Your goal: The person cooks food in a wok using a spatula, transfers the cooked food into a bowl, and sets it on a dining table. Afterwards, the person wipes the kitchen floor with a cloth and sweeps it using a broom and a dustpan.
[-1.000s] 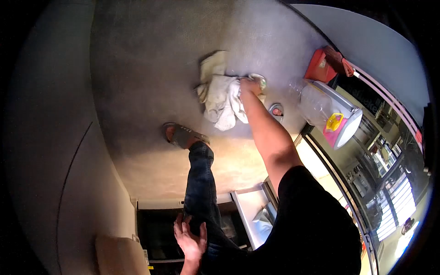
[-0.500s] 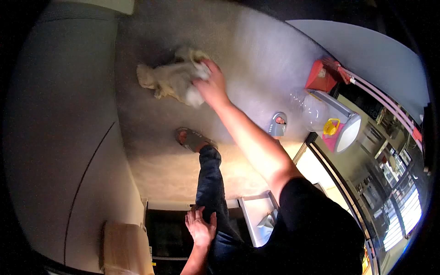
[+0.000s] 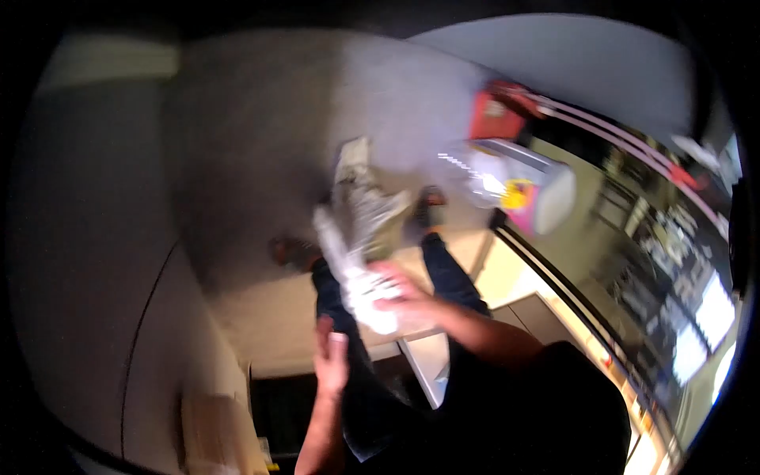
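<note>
A crumpled whitish cloth [image 3: 360, 218] is gathered in my right hand [image 3: 402, 294], which grips it at one end in front of my legs. The cloth's loose part spreads away from the hand over the floor between my feet, its folds blurred by motion. My left hand [image 3: 331, 366] is beside my thigh with its fingers stretched out and nothing in it. It is a short way from the gripped end of the cloth.
A red dustpan [image 3: 495, 117] with pink long handles lies along the right wall. Near it stands a white bin [image 3: 550, 190] with a clear plastic bag, a yellow item [image 3: 518, 194] and a pink part. A cardboard box [image 3: 214, 435] is at lower left. Glass panes line the right.
My right hand has pulled the cloth from the floor area on the far left in toward my legs. My left hand has left my knee and straightened its fingers. The view has shifted.
</note>
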`<move>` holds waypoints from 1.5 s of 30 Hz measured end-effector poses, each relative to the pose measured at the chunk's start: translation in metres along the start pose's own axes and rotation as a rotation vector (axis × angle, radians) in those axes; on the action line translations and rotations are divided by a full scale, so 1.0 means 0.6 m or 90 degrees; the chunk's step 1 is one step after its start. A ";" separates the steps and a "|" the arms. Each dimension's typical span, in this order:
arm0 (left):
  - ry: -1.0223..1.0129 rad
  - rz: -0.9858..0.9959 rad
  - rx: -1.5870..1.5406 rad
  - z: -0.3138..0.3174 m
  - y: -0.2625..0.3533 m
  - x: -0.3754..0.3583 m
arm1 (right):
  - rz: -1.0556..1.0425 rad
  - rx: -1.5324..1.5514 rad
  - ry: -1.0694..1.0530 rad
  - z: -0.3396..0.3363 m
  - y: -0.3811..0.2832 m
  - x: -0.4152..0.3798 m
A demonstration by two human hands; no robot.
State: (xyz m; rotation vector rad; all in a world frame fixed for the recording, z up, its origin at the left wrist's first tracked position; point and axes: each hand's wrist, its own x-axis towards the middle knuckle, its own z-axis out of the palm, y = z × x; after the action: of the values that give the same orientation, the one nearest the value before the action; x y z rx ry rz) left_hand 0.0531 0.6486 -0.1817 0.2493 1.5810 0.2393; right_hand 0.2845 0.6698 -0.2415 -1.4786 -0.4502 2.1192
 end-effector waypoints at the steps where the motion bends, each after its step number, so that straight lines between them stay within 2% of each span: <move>1: -0.008 -0.085 -0.196 0.012 0.011 0.028 | 0.009 0.002 -0.052 0.043 -0.016 0.008; 2: -0.105 -0.078 -0.386 0.023 0.048 0.051 | -0.052 0.084 -0.111 0.086 0.023 0.023; 3: -0.178 -0.108 -0.429 0.000 0.053 0.068 | -0.074 -0.056 -0.179 0.111 0.005 0.025; 4: -0.090 -0.118 -0.358 -0.018 0.027 0.096 | -0.114 0.100 -0.183 0.150 0.040 0.021; 5: -0.037 -0.041 -0.079 -0.027 0.033 0.079 | -0.196 -0.105 -0.211 0.133 -0.055 0.005; 6: -0.019 -0.140 -0.381 -0.035 0.041 0.064 | -0.231 -0.163 -0.223 0.117 -0.109 -0.015; 8: 0.060 -0.096 -0.329 -0.081 0.061 0.012 | -0.251 -0.337 -0.116 0.069 -0.159 -0.063; 9: 0.066 -0.128 -0.490 -0.164 0.005 0.019 | -0.232 -0.385 -0.031 0.017 -0.182 -0.089; 10: 0.129 -0.102 -0.391 -0.214 -0.008 0.000 | -0.211 -0.432 0.053 -0.053 -0.205 -0.114; 11: 0.194 -0.086 -0.288 -0.264 -0.021 -0.018 | -0.226 -0.495 0.220 -0.133 -0.204 -0.134; 12: 0.233 -0.042 -0.283 -0.297 -0.040 -0.029 | -0.271 -0.622 0.368 -0.230 -0.229 -0.166; 13: 0.272 0.002 -0.275 -0.331 -0.059 -0.039 | -0.267 -0.852 0.462 -0.323 -0.264 -0.207; 14: 0.309 0.046 -0.265 -0.360 -0.074 -0.051 | -0.241 -1.074 0.577 -0.412 -0.308 -0.247; 15: 0.363 0.027 -0.205 -0.350 -0.065 -0.039 | -0.160 -1.355 0.636 -0.474 -0.373 -0.281; 16: 0.425 0.006 -0.142 -0.346 -0.054 -0.041 | 0.008 -1.537 0.640 -0.517 -0.433 -0.313; 17: 0.344 -0.006 -0.111 -0.373 -0.069 -0.027 | 0.224 -1.684 0.653 -0.538 -0.493 -0.325; 18: 0.281 0.011 -0.151 -0.406 -0.100 0.021 | 0.225 -1.733 0.713 -0.586 -0.525 -0.338; 19: 0.218 0.025 -0.191 -0.434 -0.127 0.067 | 0.218 -1.758 0.666 -0.626 -0.552 -0.353; 20: 0.282 -0.012 -0.136 -0.454 -0.147 0.101 | 0.213 -1.785 0.623 -0.658 -0.578 -0.372; 21: 0.344 -0.054 -0.084 -0.451 -0.146 0.125 | 0.229 -1.798 0.600 -0.685 -0.595 -0.391; 22: 0.473 -0.145 -0.172 -0.453 -0.140 0.154 | 0.243 -1.815 0.573 -0.707 -0.612 -0.404; 23: 0.499 -0.168 -0.189 -0.449 -0.145 0.166 | 0.305 -1.806 0.544 -0.701 -0.636 -0.410; 24: 0.478 -0.169 -0.176 -0.440 -0.161 0.177 | 0.358 -1.799 0.510 -0.691 -0.652 -0.412; 25: 0.452 -0.171 -0.159 -0.421 -0.182 0.184 | 0.226 -1.788 0.506 -0.739 -0.657 -0.431; 26: 0.427 -0.172 -0.133 -0.388 -0.212 0.184 | 0.362 -1.657 0.503 -0.743 -0.661 -0.425; 27: 0.404 -0.157 -0.092 -0.348 -0.243 0.189 | 0.437 -1.631 0.476 -0.703 -0.666 -0.424; 28: 0.374 -0.117 -0.025 -0.292 -0.265 0.201 | 0.283 -1.762 0.454 -0.730 -0.644 -0.457; 29: 0.365 -0.020 0.119 -0.210 -0.253 0.209 | 0.375 -1.737 0.441 -0.677 -0.637 -0.467; 30: 0.374 0.077 0.265 -0.121 -0.234 0.215 | 0.342 -1.714 0.438 -0.651 -0.626 -0.500; 31: 0.267 0.141 0.288 -0.009 -0.139 0.144 | 0.286 -1.771 0.478 -0.619 -0.610 -0.525; 32: 0.161 0.092 0.198 0.090 -0.054 0.055 | 0.283 -1.771 0.467 -0.580 -0.639 -0.529; 34: 0.047 0.197 0.158 0.227 -0.064 0.021 | 0.285 -1.762 0.471 -0.483 -0.633 -0.548; 36: -0.145 0.126 0.083 0.320 0.006 -0.065 | 0.241 -1.746 0.473 -0.414 -0.636 -0.558; 37: -0.200 0.111 0.064 0.358 0.013 -0.095 | 0.182 -1.723 0.460 -0.373 -0.635 -0.562; 38: -0.260 0.129 0.012 0.389 0.009 -0.117 | 0.122 -1.698 0.447 -0.335 -0.634 -0.562; 39: -0.336 0.130 -0.006 0.400 0.040 -0.149 | 0.159 -1.675 0.437 -0.305 -0.629 -0.553; 40: -0.386 0.095 -0.024 0.417 0.049 -0.159 | 0.291 -1.593 0.432 -0.275 -0.621 -0.534; 42: -0.516 0.045 -0.150 0.431 0.065 -0.168 | 0.130 -1.419 0.388 -0.274 -0.560 -0.527; 44: -0.517 -0.022 -0.199 0.426 0.079 -0.171 | 0.103 -1.132 0.267 -0.219 -0.486 -0.502; 45: -0.496 -0.107 -0.264 0.417 0.081 -0.173 | 0.140 -0.996 0.215 -0.189 -0.438 -0.485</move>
State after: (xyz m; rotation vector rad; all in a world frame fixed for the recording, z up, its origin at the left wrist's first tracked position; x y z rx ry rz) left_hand 0.3058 0.6623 -0.0744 -0.1121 0.7491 0.2879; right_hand 0.5285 0.7121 0.0831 -2.6132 -2.1542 1.3864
